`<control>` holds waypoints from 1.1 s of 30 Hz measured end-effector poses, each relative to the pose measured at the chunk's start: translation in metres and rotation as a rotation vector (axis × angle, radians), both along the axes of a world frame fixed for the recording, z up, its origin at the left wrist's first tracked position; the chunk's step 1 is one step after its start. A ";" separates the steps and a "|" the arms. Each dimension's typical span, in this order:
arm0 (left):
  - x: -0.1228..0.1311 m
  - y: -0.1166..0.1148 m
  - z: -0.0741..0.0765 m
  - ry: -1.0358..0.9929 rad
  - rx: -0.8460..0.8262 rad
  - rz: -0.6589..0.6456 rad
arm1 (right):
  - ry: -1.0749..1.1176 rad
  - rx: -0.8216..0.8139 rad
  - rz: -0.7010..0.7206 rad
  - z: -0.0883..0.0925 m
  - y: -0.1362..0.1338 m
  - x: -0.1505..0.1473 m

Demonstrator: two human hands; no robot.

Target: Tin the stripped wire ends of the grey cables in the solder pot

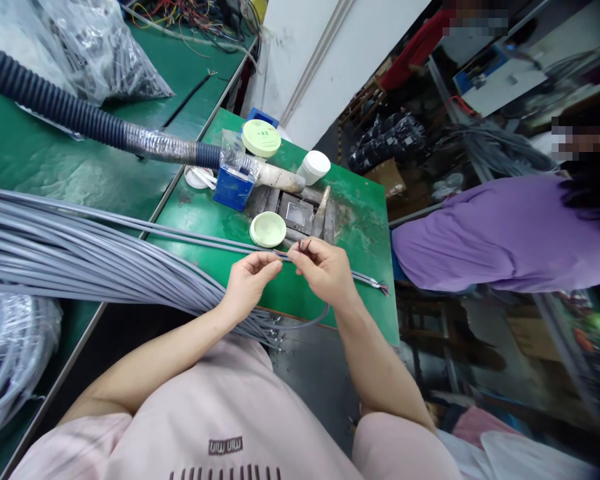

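Observation:
My left hand (250, 281) is closed in a pinch on a grey cable near its stripped end. Right beside it, my right hand (326, 272) pinches the thin dark and reddish wires (301, 245) that come out of that end. Other grey cables (215, 241) run along the green bench behind my fingers. One cable end with bared coloured wires (381, 288) lies to the right of my right hand. Just beyond my hands stand a shallow pale-green dish (268, 230) and a small soldering pot (300, 213) with a grimy metal frame. My fingers partly hide the held cable.
A thick bundle of grey cables (80, 257) spreads over the left. A ribbed black hose (80, 117) reaches a blue box (234, 187). A round pale-green lid (261, 138) and a white jar (314, 167) stand behind. A person in a purple top (490, 233) is at right.

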State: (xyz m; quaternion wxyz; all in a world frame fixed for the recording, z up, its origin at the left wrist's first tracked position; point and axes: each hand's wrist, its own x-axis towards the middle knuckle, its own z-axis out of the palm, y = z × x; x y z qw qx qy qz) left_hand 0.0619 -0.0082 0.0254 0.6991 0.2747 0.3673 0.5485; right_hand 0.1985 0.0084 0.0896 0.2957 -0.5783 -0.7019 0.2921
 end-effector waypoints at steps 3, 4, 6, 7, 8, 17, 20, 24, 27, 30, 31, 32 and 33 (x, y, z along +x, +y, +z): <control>-0.011 -0.002 -0.004 0.205 0.143 -0.037 | -0.146 0.017 0.017 0.003 0.023 0.004; -0.016 -0.003 -0.005 0.309 0.237 -0.030 | -0.199 0.013 0.026 0.003 0.031 0.005; -0.028 -0.005 -0.009 0.537 0.453 0.014 | -0.311 -0.014 0.046 0.002 0.049 0.004; -0.034 -0.005 -0.011 0.643 0.548 0.038 | -0.373 -0.031 0.055 0.001 0.056 0.003; -0.039 -0.006 -0.013 0.735 0.623 0.060 | -0.438 -0.047 0.064 -0.001 0.063 0.002; -0.049 -0.003 -0.030 1.005 0.769 0.106 | -0.915 -0.062 0.173 -0.016 0.092 -0.017; -0.048 -0.003 -0.031 1.011 0.767 0.109 | -0.990 -0.078 0.212 -0.020 0.095 -0.020; -0.048 -0.003 -0.032 1.017 0.772 0.103 | -1.011 -0.095 0.223 -0.023 0.096 -0.025; -0.049 -0.003 -0.033 1.003 0.760 0.092 | -1.005 -0.096 0.221 -0.021 0.095 -0.027; -0.051 -0.003 -0.032 0.968 0.758 0.101 | -0.950 -0.065 0.207 -0.012 0.094 -0.018; -0.053 -0.003 -0.032 0.963 0.768 0.109 | -0.918 -0.052 0.187 -0.008 0.094 -0.013; -0.054 -0.004 -0.031 0.964 0.782 0.122 | -0.884 -0.042 0.156 -0.005 0.094 -0.005; -0.056 -0.004 -0.031 0.967 0.798 0.139 | -0.851 -0.037 0.116 -0.002 0.094 0.003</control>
